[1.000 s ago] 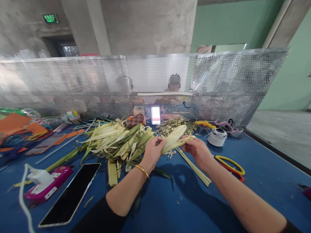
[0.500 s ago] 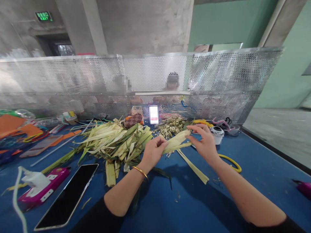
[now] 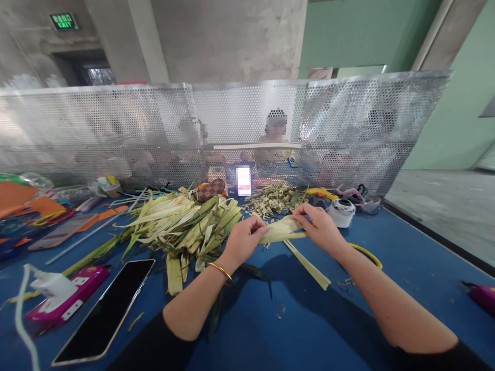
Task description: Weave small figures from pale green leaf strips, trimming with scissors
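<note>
Between my two hands stretches a pale green corn husk [image 3: 281, 226]. The fingers of my left hand [image 3: 245, 237] pinch its left end; a gold bangle circles that wrist. My right hand [image 3: 315, 222] is closed on the other end, thumb and fingertips together. Below the husk, a loose husk strip [image 3: 309, 265] slants down to the right on the blue table [image 3: 294, 330]. A large heap of corn husks [image 3: 185, 219] lies left of my left hand. Behind my hands is a pile of small husk scraps [image 3: 274, 200].
A phone [image 3: 106, 309] and a magenta power strip [image 3: 71, 299] lie at left. A brown checked pouch [image 3: 211, 190] rests behind the heap. Right of my hand are a white tape roll [image 3: 342, 212] and a yellow loop [image 3: 369, 255]. A perforated metal screen [image 3: 247, 113] stands behind.
My right hand has moved slightly left along the husk, and its raised fingers have closed down onto it. My left hand keeps its pinch. The camera view has shifted slightly.
</note>
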Available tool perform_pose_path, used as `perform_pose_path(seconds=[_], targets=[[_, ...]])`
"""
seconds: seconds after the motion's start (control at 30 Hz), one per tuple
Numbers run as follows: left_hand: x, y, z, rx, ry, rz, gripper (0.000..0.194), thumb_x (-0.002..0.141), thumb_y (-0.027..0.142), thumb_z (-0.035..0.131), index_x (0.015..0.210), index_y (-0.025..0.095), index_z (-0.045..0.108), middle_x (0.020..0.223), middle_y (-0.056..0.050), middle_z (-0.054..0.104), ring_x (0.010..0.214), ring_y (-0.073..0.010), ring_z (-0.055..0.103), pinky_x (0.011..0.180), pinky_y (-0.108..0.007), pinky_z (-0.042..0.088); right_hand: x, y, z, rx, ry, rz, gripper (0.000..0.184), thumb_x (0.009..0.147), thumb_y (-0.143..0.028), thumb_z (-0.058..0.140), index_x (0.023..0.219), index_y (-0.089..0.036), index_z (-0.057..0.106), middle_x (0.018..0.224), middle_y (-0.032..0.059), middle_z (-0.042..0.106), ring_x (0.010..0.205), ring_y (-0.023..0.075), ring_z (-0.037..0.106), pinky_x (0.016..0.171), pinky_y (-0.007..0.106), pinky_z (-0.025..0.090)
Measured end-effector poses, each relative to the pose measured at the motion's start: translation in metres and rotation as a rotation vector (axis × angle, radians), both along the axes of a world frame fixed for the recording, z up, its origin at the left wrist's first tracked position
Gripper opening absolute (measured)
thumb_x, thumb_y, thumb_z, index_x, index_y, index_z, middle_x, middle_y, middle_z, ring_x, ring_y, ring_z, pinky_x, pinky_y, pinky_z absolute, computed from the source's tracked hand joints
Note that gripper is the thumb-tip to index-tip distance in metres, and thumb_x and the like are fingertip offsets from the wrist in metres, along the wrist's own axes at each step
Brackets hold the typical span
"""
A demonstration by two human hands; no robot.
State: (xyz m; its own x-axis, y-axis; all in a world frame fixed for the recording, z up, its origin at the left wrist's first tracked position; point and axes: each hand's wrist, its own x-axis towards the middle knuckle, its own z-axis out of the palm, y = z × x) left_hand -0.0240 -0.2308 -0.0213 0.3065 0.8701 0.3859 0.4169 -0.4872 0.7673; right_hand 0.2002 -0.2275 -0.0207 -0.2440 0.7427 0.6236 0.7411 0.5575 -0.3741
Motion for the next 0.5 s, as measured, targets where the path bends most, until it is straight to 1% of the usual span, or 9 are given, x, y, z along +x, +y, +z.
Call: perform_pose_path(seconds=[0.07, 0.17, 0.23, 0.3, 0.37, 0.43, 0.5], targets=[[-0.0007, 0.0011, -0.0006, 0.003, 0.002, 0.015, 0.013, 0.079, 0.024, 0.053, 0.068, 0.018, 0.056, 0.066, 0.003, 0.057, 0.062, -0.0115, 0.049, 0.060, -0.022, 0.036, 0.0002, 0.0001, 0.0003, -0.028, -0.002, 0.014, 0.013, 0.090, -0.023, 0.043, 0.081, -0.022, 0.053, 0.074, 0.0011, 0.064, 0.070, 0.0177, 0.057, 0.072, 0.032, 0.041], [-0.0026, 0.0023, -0.0007, 0.046, 0.035, 0.010, 0.012, 0.079, 0.024, 0.053, 0.070, 0.019, 0.057, 0.066, 0.003, 0.058, 0.061, -0.0115, 0.050, 0.060, -0.022, 0.036, 0.0013, 0.0001, 0.0000, -0.067, -0.027, 0.065, 0.008, 0.086, -0.028, 0.052, 0.082, -0.023, 0.057, 0.077, 0.0006, 0.065, 0.071, 0.0166, 0.058, 0.069, 0.029, 0.042], [-0.0043, 0.0028, -0.0003, 0.085, 0.083, -0.005, 0.012, 0.080, 0.024, 0.053, 0.071, 0.020, 0.058, 0.067, 0.003, 0.059, 0.062, -0.0118, 0.051, 0.060, -0.022, 0.035, 0.0025, 0.0008, -0.0016, -0.083, -0.043, 0.085, 0.008, 0.082, -0.030, 0.058, 0.080, -0.023, 0.060, 0.079, 0.0011, 0.064, 0.071, 0.0169, 0.057, 0.068, 0.029, 0.043], [-0.0057, 0.0029, 0.0002, 0.119, 0.132, 0.000, 0.012, 0.080, 0.026, 0.054, 0.072, 0.021, 0.060, 0.067, 0.003, 0.061, 0.062, -0.0126, 0.051, 0.060, -0.022, 0.035, 0.0034, 0.0019, -0.0039, -0.088, -0.046, 0.097, 0.011, 0.082, -0.029, 0.057, 0.075, -0.022, 0.061, 0.078, 0.0015, 0.062, 0.072, 0.0171, 0.057, 0.068, 0.030, 0.044], [-0.0064, 0.0027, 0.0004, 0.142, 0.180, 0.021, 0.012, 0.081, 0.028, 0.053, 0.073, 0.022, 0.061, 0.067, 0.002, 0.062, 0.061, -0.0134, 0.052, 0.059, -0.023, 0.034, 0.0034, 0.0027, -0.0054, -0.078, -0.037, 0.104, 0.016, 0.085, -0.028, 0.052, 0.071, -0.022, 0.058, 0.077, 0.0018, 0.060, 0.074, 0.0174, 0.057, 0.069, 0.030, 0.045], [-0.0064, 0.0022, 0.0005, 0.149, 0.216, 0.048, 0.012, 0.081, 0.030, 0.054, 0.078, 0.023, 0.063, 0.069, 0.001, 0.064, 0.062, -0.0141, 0.053, 0.058, -0.023, 0.034, 0.0023, 0.0022, -0.0049, -0.048, -0.013, 0.091, 0.019, 0.087, -0.027, 0.047, 0.071, -0.022, 0.056, 0.082, 0.0037, 0.060, 0.080, 0.0188, 0.058, 0.073, 0.032, 0.045], [-0.0060, 0.0016, 0.0004, 0.145, 0.246, 0.061, 0.013, 0.078, 0.033, 0.058, 0.084, 0.024, 0.065, 0.073, 0.001, 0.066, 0.064, -0.0149, 0.055, 0.059, -0.023, 0.034, 0.0004, -0.0003, -0.0021, 0.039, -0.024, 0.029, 0.017, 0.088, -0.026, 0.047, 0.074, -0.022, 0.056, 0.091, 0.0067, 0.060, 0.088, 0.0217, 0.056, 0.077, 0.035, 0.043]])
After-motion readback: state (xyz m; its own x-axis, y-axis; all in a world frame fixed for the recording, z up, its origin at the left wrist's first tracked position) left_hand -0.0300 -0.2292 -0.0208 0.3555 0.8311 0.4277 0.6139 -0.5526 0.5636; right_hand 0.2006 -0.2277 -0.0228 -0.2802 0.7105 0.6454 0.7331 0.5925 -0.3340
